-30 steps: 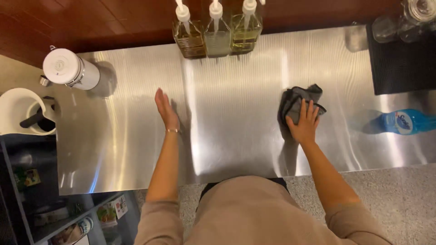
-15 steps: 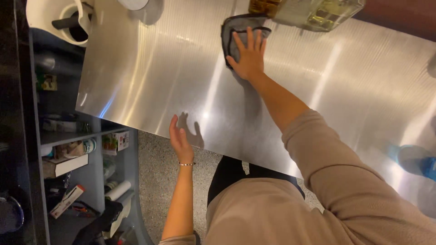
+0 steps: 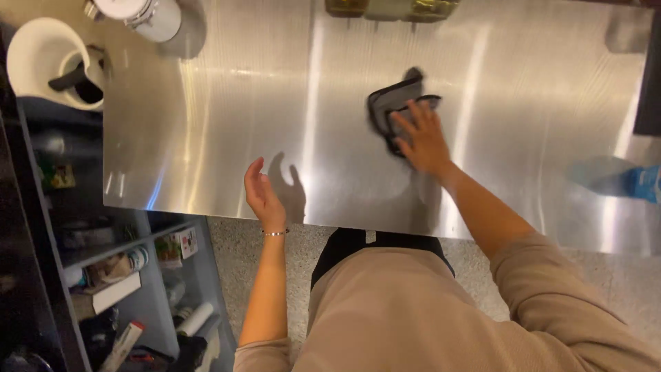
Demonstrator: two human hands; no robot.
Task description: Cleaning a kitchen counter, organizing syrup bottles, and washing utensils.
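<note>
A dark grey, crumpled cleaning cloth (image 3: 394, 110) lies flat on the shiny steel desk (image 3: 227, 124), partly folded with one corner sticking up. It sits under the fingers of the right hand (image 3: 421, 141), which presses on its lower edge, well apart from the left hand (image 3: 263, 196).

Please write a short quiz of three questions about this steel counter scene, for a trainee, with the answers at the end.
1. True or false: the right hand presses flat on a dark grey cloth lying on the steel counter.
2. What does the left hand hold? A) a spray bottle B) nothing C) a sponge
3. Which thing stands at the top left corner of the view, beside the white lidded jar?

Key
1. True.
2. B: it is open and held upright above the counter's near edge, with a thin bracelet at the wrist.
3. A white jug with a dark utensil inside.
</note>
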